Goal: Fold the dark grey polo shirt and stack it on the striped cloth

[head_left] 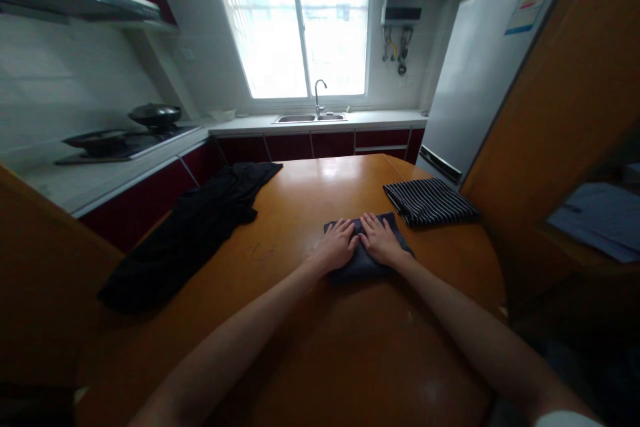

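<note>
A dark grey-blue folded cloth [363, 268] lies flat on the wooden table [300, 320]. My left hand [340, 245] rests palm down on its left part, fingers stretched forward. Beside it, my right hand [381, 240] presses flat on the cloth's right part, with the fingers slightly spread; the thumbs nearly meet. Neither hand grips the cloth. To the right sits a folded black cloth with white stripes [430, 201]. A black garment [195, 230] is stretched out along the table's left side, somewhat rumpled.
Beyond the table runs a white counter [250, 123] with a steel sink [296, 118] and faucet [318, 95] under the window. At left, a lidded pan [155, 115] stands on the stove [133, 145]. A fridge [475, 73] stands at the right. Papers [600, 217] lie at far right.
</note>
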Demonstrator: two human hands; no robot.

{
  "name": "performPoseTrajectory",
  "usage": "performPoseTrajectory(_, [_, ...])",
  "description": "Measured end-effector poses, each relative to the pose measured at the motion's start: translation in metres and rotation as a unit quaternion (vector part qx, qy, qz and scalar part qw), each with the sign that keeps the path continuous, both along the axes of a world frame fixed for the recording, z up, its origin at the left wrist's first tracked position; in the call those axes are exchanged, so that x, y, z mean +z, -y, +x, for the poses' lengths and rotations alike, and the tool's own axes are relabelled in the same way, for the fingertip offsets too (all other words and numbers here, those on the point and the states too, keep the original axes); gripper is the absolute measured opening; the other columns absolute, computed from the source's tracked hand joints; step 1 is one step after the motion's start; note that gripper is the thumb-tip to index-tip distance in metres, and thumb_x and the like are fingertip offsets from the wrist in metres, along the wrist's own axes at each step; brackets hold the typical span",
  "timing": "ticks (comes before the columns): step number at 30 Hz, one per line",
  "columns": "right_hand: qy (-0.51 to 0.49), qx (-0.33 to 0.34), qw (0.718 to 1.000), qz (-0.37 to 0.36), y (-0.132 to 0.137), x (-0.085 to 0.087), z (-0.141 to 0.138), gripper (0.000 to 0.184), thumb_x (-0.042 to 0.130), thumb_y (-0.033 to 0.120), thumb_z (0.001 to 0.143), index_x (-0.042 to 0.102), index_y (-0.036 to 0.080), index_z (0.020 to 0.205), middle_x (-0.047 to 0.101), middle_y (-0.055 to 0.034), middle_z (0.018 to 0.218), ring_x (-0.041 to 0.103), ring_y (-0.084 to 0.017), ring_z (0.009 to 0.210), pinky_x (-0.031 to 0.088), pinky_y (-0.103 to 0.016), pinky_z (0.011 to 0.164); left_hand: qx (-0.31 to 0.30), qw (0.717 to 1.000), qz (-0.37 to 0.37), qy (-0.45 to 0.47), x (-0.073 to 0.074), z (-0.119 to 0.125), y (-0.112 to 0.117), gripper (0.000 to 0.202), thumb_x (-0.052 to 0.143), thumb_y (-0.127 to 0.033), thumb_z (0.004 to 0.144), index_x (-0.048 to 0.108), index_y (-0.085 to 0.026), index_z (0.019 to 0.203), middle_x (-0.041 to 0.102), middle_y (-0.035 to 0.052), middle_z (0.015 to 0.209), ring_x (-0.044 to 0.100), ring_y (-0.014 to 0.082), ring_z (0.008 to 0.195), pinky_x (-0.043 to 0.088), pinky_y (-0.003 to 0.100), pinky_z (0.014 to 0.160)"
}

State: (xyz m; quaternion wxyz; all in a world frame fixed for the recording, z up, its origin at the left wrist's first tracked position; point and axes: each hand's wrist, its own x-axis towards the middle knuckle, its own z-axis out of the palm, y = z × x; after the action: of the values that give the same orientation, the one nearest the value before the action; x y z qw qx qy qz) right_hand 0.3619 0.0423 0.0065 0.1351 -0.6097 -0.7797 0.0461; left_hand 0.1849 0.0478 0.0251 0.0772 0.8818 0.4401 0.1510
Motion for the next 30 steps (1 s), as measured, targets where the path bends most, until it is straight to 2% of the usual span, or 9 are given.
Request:
performPoseTrajectory(4, [-0.004,-0.065,0.998,-0.027,-0.016,-0.01,0.021,0.065,0.029,0.045,0.103,0.03,0.01,0.158,0.024,-0.0155,0.165,0.016,-0.028,0.154,0.013,-0.051,0.123,0.004,0.998,-0.012,-0.063,-0.013,0.005,0.002,0.059,0.041,-0.042,0.101,0.042,-0.01,0.151,0.034,0.0166,0.161,0.024,0.0339,0.151,0.022,0.057,0.121])
performPoseTrajectory(8, [-0.031,-0.094,0.995,-0.033,-0.027,-0.016,0.037,0.067,0.03,0.048,0.103,0.028,0.009,0.158,0.026,-0.0147,0.165,0.017,-0.027,0.154,0.016,-0.046,0.123,0.001,0.999,-0.015,-0.05,-0.011,0.003,0.01,0.057,0.037,-0.043,0.103,0.043,-0.013,0.151,0.033,0.0152,0.161,0.023,0.0336,0.152,0.019,0.058,0.121])
performPoseTrajectory(11, [-0.03,-0.092,0.995,-0.023,-0.03,-0.021,0.038,0.067,0.03,0.047,0.103,0.029,0.009,0.158,0.027,-0.0156,0.164,0.017,-0.028,0.153,0.016,-0.045,0.123,-0.063,0.998,-0.024,-0.019,-0.006,-0.007,0.024,0.06,0.036,-0.053,0.103,0.039,-0.022,0.154,0.034,0.0109,0.162,0.021,0.0325,0.153,0.017,0.062,0.12])
performPoseTrajectory(14, [-0.028,-0.091,0.995,-0.021,-0.031,-0.025,0.036,0.067,0.031,0.046,0.102,0.029,0.008,0.158,0.027,-0.0164,0.164,0.017,-0.028,0.154,0.016,-0.046,0.123,-0.142,0.99,-0.003,-0.017,-0.004,-0.024,0.043,0.07,0.05,-0.059,0.097,0.033,-0.027,0.157,0.035,0.0091,0.162,0.017,0.0327,0.154,0.016,0.063,0.121])
performPoseTrajectory(18, [-0.027,-0.092,0.995,-0.017,-0.032,-0.025,0.036,0.068,0.03,0.047,0.102,0.029,0.008,0.158,0.027,-0.0164,0.164,0.017,-0.028,0.154,0.015,-0.046,0.123,-0.162,0.986,0.036,-0.025,-0.007,-0.046,0.057,0.057,0.045,-0.03,0.101,0.032,-0.025,0.156,0.039,0.0083,0.16,0.024,0.0268,0.152,0.025,0.054,0.122])
performPoseTrajectory(22, [-0.031,-0.091,0.995,-0.02,-0.03,-0.023,0.036,0.068,0.03,0.047,0.102,0.03,0.008,0.157,0.027,-0.0167,0.164,0.016,-0.027,0.154,0.016,-0.046,0.123,-0.193,0.978,0.056,-0.048,-0.01,-0.053,0.067,0.069,0.039,-0.004,0.091,0.028,-0.018,0.157,0.034,0.0101,0.162,0.019,0.0212,0.154,0.025,0.045,0.124])
performPoseTrajectory(26, [-0.034,-0.095,0.995,-0.015,-0.029,-0.022,0.035,0.067,0.031,0.047,0.102,0.03,0.009,0.157,0.027,-0.0163,0.164,0.016,-0.027,0.154,0.015,-0.045,0.123,-0.216,0.972,0.056,-0.078,-0.006,-0.055,0.086,0.07,0.04,-0.003,0.088,0.029,-0.012,0.156,0.026,0.0144,0.164,0.011,0.0225,0.154,0.022,0.043,0.126])
performPoseTrajectory(28, [-0.034,-0.094,0.995,-0.015,-0.029,-0.023,0.035,0.067,0.031,0.047,0.102,0.03,0.009,0.157,0.027,-0.016,0.164,0.017,-0.027,0.154,0.016,-0.045,0.123,-0.233,0.97,0.025,-0.065,0.003,-0.054,0.089,0.073,0.043,-0.005,0.085,0.03,-0.013,0.156,0.028,0.0139,0.164,0.017,0.0231,0.154,0.023,0.043,0.125])
performPoseTrajectory(30, [-0.033,-0.093,0.995,-0.015,-0.03,-0.023,0.035,0.067,0.032,0.047,0.102,0.03,0.009,0.157,0.028,-0.0157,0.164,0.017,-0.027,0.153,0.016,-0.045,0.123,-0.229,0.973,-0.003,-0.011,0.015,-0.047,0.081,0.071,0.043,-0.006,0.085,0.037,-0.017,0.154,0.039,0.0104,0.159,0.031,0.0212,0.15,0.028,0.043,0.124])
